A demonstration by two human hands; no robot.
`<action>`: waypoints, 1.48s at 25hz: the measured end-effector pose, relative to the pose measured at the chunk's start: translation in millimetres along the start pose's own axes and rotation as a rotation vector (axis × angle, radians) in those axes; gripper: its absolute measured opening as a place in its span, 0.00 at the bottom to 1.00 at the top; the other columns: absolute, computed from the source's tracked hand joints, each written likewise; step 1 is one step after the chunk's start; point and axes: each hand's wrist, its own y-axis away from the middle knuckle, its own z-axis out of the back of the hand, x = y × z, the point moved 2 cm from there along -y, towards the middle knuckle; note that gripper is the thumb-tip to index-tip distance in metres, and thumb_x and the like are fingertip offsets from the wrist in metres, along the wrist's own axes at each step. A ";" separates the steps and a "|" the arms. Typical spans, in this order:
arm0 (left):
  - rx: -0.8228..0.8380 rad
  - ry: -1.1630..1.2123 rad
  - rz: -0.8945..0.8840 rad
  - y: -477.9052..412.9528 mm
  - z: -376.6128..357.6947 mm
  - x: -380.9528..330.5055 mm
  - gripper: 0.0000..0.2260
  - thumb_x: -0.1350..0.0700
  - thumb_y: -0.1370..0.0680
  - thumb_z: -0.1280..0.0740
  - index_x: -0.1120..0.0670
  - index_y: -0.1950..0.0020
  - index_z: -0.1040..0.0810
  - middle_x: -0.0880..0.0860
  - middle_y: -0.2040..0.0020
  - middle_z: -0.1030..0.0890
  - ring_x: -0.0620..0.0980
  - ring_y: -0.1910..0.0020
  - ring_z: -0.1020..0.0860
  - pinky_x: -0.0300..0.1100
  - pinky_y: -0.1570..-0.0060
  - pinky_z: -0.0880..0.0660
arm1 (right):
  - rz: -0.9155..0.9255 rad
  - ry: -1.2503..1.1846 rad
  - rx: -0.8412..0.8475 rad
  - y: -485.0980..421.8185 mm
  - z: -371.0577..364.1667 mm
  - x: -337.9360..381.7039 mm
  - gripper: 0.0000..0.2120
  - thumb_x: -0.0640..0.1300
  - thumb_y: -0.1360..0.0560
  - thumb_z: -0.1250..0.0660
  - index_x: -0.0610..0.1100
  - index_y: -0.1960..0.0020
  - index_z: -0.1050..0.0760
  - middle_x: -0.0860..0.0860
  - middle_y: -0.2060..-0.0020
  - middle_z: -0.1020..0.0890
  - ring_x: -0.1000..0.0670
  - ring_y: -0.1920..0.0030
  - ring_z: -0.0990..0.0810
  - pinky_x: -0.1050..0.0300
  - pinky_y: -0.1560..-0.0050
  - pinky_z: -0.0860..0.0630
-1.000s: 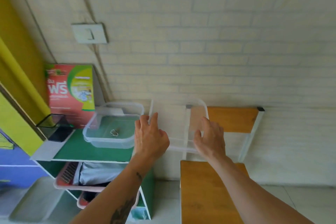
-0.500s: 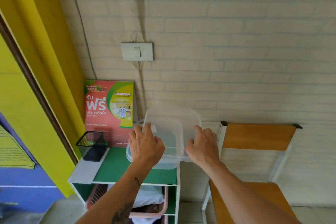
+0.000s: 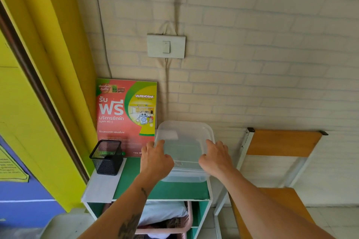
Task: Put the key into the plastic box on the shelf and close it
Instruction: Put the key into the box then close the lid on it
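A clear plastic box (image 3: 184, 177) stands on the green top of the shelf (image 3: 136, 178), at its right end. The translucent lid (image 3: 183, 141) lies over the box, tilted up a little at the back. My left hand (image 3: 155, 159) grips the lid's left edge and my right hand (image 3: 216, 158) grips its right edge. The key is hidden under the lid and my hands.
A black mesh pen cup (image 3: 106, 157) stands at the shelf's left end, with a red and green poster (image 3: 126, 114) leaning on the brick wall behind. A wooden chair (image 3: 279, 153) stands right of the shelf. A pink basket (image 3: 167, 227) sits on the lower level.
Both hands carried the lid leftward from beside the chair and lowered it over the box. The key, seen in the open box a second ago, is now covered.
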 end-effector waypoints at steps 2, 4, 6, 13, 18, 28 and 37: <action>0.017 -0.014 0.003 -1.8 0.4 1.0 0.27 0.56 0.26 0.39 0.50 0.26 0.38 0.57 0.32 0.32 0.59 0.34 0.35 0.55 0.34 0.32 | -0.010 -0.004 0.024 -0.2 -2.8 0.8 0.27 0.41 0.25 0.41 0.45 0.27 0.39 0.43 0.37 0.31 0.41 0.35 0.34 0.49 0.43 0.30; 0.054 -0.043 0.024 -3.0 2.2 1.4 0.28 0.56 0.27 0.38 0.50 0.27 0.38 0.57 0.35 0.31 0.59 0.36 0.34 0.55 0.36 0.30 | 0.001 0.000 0.029 -1.4 -4.9 0.7 0.29 0.41 0.26 0.40 0.46 0.25 0.41 0.44 0.37 0.30 0.41 0.35 0.34 0.49 0.43 0.30; 0.094 -0.081 0.043 -3.5 3.2 0.1 0.28 0.56 0.28 0.37 0.51 0.29 0.38 0.57 0.37 0.31 0.59 0.37 0.33 0.55 0.38 0.29 | 0.012 0.011 0.025 -3.7 -6.8 -0.5 0.30 0.42 0.26 0.40 0.47 0.25 0.41 0.44 0.37 0.30 0.41 0.36 0.34 0.49 0.43 0.30; -0.075 -0.254 -0.214 -20.2 6.0 -15.5 0.26 0.53 0.26 0.39 0.52 0.28 0.38 0.58 0.27 0.39 0.59 0.31 0.36 0.53 0.34 0.33 | 0.063 0.113 -0.055 -18.5 -3.3 1.3 0.28 0.47 0.24 0.40 0.47 0.25 0.41 0.43 0.31 0.33 0.41 0.34 0.34 0.46 0.38 0.30; -0.080 -0.359 -0.431 -48.5 6.1 -18.9 0.27 0.47 0.22 0.47 0.53 0.24 0.41 0.58 0.22 0.42 0.58 0.24 0.43 0.53 0.25 0.44 | 0.195 0.180 -0.047 -40.0 -5.0 5.7 0.31 0.52 0.18 0.47 0.45 0.20 0.55 0.42 0.20 0.56 0.42 0.20 0.56 0.44 0.22 0.50; 0.124 -0.581 -0.442 -69.5 -30.3 7.0 0.38 0.37 0.27 0.65 0.54 0.21 0.58 0.58 0.20 0.59 0.55 0.21 0.62 0.53 0.23 0.61 | 0.237 0.289 0.047 -65.9 -39.1 -12.9 0.38 0.64 0.20 0.55 0.46 0.20 0.64 0.44 0.22 0.67 0.46 0.22 0.68 0.47 0.22 0.60; 0.144 -0.647 -0.439 -65.5 -25.8 0.4 0.37 0.38 0.26 0.66 0.55 0.21 0.60 0.59 0.20 0.60 0.58 0.21 0.62 0.54 0.23 0.61 | 0.228 0.324 0.080 -62.5 -33.1 -9.4 0.37 0.64 0.21 0.56 0.45 0.20 0.65 0.43 0.22 0.68 0.44 0.22 0.69 0.44 0.22 0.58</action>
